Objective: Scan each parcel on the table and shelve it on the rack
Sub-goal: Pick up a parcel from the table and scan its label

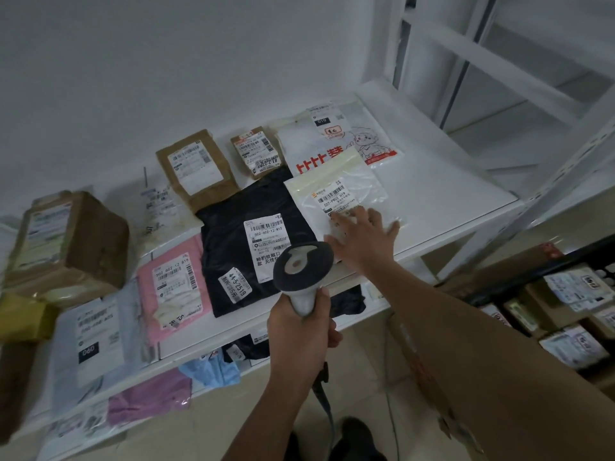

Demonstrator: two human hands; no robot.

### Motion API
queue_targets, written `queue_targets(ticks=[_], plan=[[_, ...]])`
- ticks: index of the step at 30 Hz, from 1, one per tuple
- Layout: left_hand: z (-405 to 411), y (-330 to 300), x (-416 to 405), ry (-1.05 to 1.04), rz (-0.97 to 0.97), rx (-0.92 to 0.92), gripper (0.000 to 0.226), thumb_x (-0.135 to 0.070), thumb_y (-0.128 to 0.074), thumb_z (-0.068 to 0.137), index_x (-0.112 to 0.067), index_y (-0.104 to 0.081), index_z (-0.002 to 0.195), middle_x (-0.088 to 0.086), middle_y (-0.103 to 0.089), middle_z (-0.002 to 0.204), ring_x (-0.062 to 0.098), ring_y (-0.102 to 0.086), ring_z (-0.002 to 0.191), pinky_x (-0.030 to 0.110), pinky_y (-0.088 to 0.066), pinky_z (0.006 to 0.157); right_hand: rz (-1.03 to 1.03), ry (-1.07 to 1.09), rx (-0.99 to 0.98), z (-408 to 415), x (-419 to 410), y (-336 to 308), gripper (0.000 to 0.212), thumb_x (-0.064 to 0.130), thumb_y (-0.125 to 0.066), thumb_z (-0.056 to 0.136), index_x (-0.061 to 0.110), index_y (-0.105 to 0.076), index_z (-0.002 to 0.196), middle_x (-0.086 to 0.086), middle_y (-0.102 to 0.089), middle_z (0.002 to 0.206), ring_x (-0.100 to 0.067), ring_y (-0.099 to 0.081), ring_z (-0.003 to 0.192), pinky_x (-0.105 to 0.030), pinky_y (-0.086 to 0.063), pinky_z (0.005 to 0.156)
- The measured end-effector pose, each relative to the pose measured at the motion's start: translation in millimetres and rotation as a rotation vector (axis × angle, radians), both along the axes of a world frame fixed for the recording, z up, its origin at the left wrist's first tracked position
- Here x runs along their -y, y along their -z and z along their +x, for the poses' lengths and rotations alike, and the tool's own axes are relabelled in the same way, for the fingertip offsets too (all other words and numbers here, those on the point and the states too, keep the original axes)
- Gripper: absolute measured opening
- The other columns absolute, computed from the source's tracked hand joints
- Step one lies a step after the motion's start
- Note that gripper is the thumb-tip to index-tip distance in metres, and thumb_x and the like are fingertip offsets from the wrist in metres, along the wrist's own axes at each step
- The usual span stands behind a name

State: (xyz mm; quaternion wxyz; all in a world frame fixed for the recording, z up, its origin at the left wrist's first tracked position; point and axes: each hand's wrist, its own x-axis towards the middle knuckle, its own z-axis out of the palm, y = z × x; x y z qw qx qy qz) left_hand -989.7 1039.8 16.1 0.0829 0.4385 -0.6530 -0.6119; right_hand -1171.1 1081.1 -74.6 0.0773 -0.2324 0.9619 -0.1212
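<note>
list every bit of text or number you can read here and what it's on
"502-602-12-815" on the black parcel main label
"44-5-2519" on its smaller sticker
"507-P802 H19", roughly, on the clear bag under the right hand
"502 602 12 815" on the pink parcel
"010" on the white cartoon bag
"060" on the grey bag
Brown parcels' labels: too blurred.

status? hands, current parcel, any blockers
Left hand grips scanner. Right hand open, flat on clear bag parcel. Parcel's left edge overlaps black parcel. Nothing blocking.
</note>
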Motion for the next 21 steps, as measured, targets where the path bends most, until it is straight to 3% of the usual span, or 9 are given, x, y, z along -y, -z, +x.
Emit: queue_targets(ticks=[3, 8, 14, 18, 21], plan=[[12.3, -6.1, 8.5, -0.042, 0.002, 0.005, 0.032, -0.024, -0.063, 0.094, 0.008, -0.061, 0.086, 0.015, -0.064, 0.057, 0.020, -0.063, 0.042, 0.030, -0.055, 0.046, -0.017, 0.039, -0.004, 6.5, 3.1, -7.3, 0.056, 0.058, -0.046, 0.092, 0.039, -0.032, 0.143, -0.001, -0.031, 0.148, -0.032, -0.023, 0.139, -0.071, -0.015, 0.109], [36.7, -23.7, 31.0, -0.112, -0.011, -0.013, 0.029, -0.020, -0.063, 0.094, 0.006, -0.059, 0.084, 0.019, -0.063, 0.060, 0.018, -0.060, 0.040, 0.023, -0.051, 0.042, -0.121, -0.044, -0.181, 34.2, 29.6, -26.6, 0.058, 0.049, -0.050, 0.094, 0.036, -0.032, 0.148, -0.007, -0.034, 0.147, -0.035, -0.025, 0.138, -0.067, -0.014, 0.111], [97.5, -38.2, 79.9, -0.199, -0.098, -0.048, 0.033, -0.023, -0.063, 0.094, 0.006, -0.058, 0.080, 0.019, -0.064, 0.059, 0.035, -0.065, 0.052, 0.043, -0.058, 0.052, -0.125, -0.237, -0.142, 91.0, 110.5, -62.8, 0.056, 0.052, -0.042, 0.097, 0.041, -0.023, 0.149, -0.002, -0.026, 0.150, -0.031, -0.020, 0.139, -0.065, -0.008, 0.113], [164.4, -50.3, 124.4, -0.288, -0.107, -0.104, 0.035, -0.019, -0.062, 0.095, 0.011, -0.056, 0.077, 0.024, -0.061, 0.058, 0.026, -0.060, 0.046, 0.027, -0.050, 0.044, -0.120, -0.350, -0.111, 162.4, 177.2, -76.1, 0.054, 0.049, -0.041, 0.098, 0.041, -0.023, 0.149, 0.000, -0.024, 0.149, -0.030, -0.017, 0.140, -0.062, -0.003, 0.116], [229.5, -55.5, 164.3, -0.343, -0.121, -0.135, 0.035, -0.020, -0.061, 0.095, 0.005, -0.058, 0.072, 0.015, -0.062, 0.053, 0.025, -0.062, 0.046, 0.030, -0.052, 0.046, -0.122, -0.472, -0.140, 232.0, 224.3, -79.9, 0.052, 0.049, -0.043, 0.098, 0.039, -0.028, 0.147, -0.002, -0.028, 0.146, -0.031, -0.023, 0.135, -0.054, -0.014, 0.114]])
